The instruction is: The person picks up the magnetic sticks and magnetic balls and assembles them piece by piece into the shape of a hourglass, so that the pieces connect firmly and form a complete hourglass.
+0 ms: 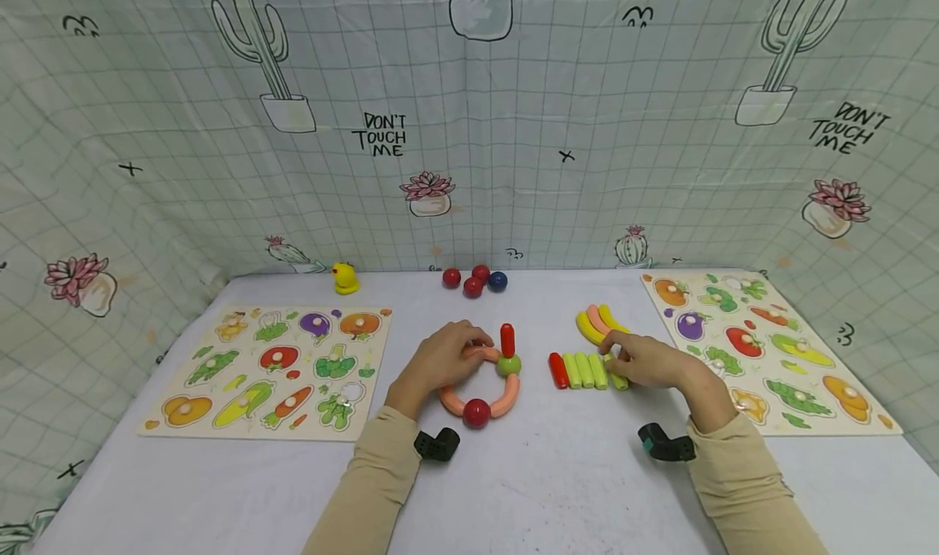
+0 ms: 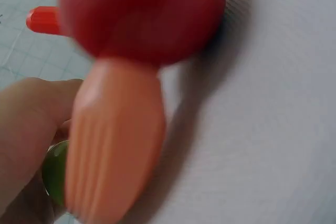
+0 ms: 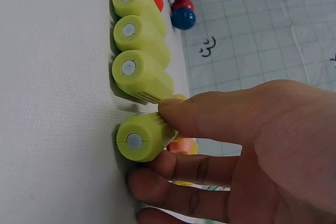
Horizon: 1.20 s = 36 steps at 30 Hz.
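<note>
My left hand (image 1: 449, 358) grips the upper left of a ring of orange curved magnetic sticks (image 1: 506, 396). A red ball (image 1: 477, 413) joins the ring at its front, and a green ball (image 1: 508, 365) at its upper right bears an upright red stick (image 1: 508, 340). Part of the ring is hidden under the fingers. My right hand (image 1: 649, 361) pinches a light green magnetic stick (image 3: 137, 139) between thumb and fingers, at the right end of a row. Silver magnet ends show on the other light green sticks (image 3: 139, 72), with a red stick (image 1: 558, 371) at the row's left end.
Behind the right hand lie yellow and orange curved sticks (image 1: 589, 329). Red balls (image 1: 473, 287) and a blue ball (image 1: 497, 282) sit at the back, with a yellow toy duck (image 1: 345, 279) farther left. Vegetable puzzle boards flank both sides, left (image 1: 249, 358) and right (image 1: 741, 310).
</note>
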Available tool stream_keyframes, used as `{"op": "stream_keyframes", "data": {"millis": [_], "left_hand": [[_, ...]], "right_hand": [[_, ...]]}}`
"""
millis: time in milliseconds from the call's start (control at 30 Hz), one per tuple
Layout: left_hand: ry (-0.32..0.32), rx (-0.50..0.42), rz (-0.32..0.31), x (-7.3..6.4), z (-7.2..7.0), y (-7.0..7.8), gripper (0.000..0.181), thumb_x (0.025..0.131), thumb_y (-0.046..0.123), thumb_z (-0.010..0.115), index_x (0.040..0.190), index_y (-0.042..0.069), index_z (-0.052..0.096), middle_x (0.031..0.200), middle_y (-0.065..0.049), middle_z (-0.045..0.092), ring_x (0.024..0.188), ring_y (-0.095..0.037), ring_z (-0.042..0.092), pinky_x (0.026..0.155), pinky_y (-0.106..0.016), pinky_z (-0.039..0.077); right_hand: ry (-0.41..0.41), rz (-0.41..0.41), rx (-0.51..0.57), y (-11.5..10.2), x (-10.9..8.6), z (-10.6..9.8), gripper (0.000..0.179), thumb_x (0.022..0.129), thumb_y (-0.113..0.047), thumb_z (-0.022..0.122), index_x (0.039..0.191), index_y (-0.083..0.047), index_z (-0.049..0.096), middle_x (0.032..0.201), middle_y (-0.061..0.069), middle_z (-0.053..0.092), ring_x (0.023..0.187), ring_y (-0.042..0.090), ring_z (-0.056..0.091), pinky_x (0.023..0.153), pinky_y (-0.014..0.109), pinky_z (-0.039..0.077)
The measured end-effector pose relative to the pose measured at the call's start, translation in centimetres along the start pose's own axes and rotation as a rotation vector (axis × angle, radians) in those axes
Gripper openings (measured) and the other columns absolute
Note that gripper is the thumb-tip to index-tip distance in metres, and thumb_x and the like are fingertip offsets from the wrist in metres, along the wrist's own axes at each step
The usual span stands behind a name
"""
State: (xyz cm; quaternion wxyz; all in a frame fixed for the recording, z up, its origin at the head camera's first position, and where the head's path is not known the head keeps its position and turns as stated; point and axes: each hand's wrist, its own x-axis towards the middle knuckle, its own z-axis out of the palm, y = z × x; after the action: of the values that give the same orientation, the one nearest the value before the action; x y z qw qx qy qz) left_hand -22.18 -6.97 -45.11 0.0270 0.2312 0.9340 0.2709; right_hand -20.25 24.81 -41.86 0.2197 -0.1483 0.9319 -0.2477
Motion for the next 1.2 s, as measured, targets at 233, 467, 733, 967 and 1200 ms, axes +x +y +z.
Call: {"op": "stream_keyframes", "data": {"millis": [233,467,733,967,1200], "left_hand": [[0.012,0.026,-0.041,0.0,0.3,-0.3,0.021,0.091,0.027,0.059,0.109,0.019,0.065,0.099,0.0,0.059,0.088,-0.014,0.053,0.077,-0.032,0.046],[-0.003,0.014,-0.015,0.2,0.5,0.0,0.025,0.092,0.032,0.059,0.11,0.016,0.066,0.096,0.0,0.058,0.087,-0.015,0.052,0.076,-0.031,0.045],[-0.017,-0.067,-0.101,0.1,0.0,-0.1,0.022,0.091,0.026,0.06,0.109,0.014,0.066,0.094,-0.002,0.057,0.084,-0.015,0.051,0.075,-0.03,0.043],[-0.035,-0.139,-0.111,0.3,-0.1,-0.4,0.02,0.09,0.021,0.06,0.107,0.013,0.068,0.087,-0.002,0.058,0.08,-0.015,0.05,0.07,-0.027,0.041],[-0.049,-0.126,-0.117,0.0,-0.7,-0.2,0.023,0.088,0.021,0.06,0.11,0.013,0.063,0.095,-0.005,0.058,0.087,-0.018,0.052,0.075,-0.03,0.044]], "right_hand": [[-0.006,0.003,0.001,-0.2,0.0,-0.1,0.029,0.094,-0.016,0.052,0.121,-0.004,0.05,0.08,0.006,0.052,0.066,0.016,0.046,0.058,0.029,0.037],[-0.005,-0.001,0.002,-0.1,0.0,-0.2,0.029,0.094,-0.017,0.053,0.12,-0.004,0.051,0.08,0.006,0.052,0.066,0.016,0.046,0.058,0.029,0.037],[0.002,-0.014,0.001,0.2,0.1,-0.1,0.027,0.094,-0.017,0.054,0.117,-0.003,0.052,0.081,0.006,0.053,0.066,0.015,0.048,0.058,0.029,0.039],[0.041,-0.032,-0.006,0.4,0.3,-0.1,0.021,0.092,-0.018,0.056,0.109,-0.005,0.053,0.086,0.006,0.055,0.071,0.015,0.049,0.061,0.029,0.04],[0.056,-0.044,-0.001,0.4,0.4,-0.1,0.017,0.092,-0.016,0.056,0.106,-0.005,0.053,0.087,0.006,0.055,0.071,0.016,0.049,0.061,0.029,0.041]]}}
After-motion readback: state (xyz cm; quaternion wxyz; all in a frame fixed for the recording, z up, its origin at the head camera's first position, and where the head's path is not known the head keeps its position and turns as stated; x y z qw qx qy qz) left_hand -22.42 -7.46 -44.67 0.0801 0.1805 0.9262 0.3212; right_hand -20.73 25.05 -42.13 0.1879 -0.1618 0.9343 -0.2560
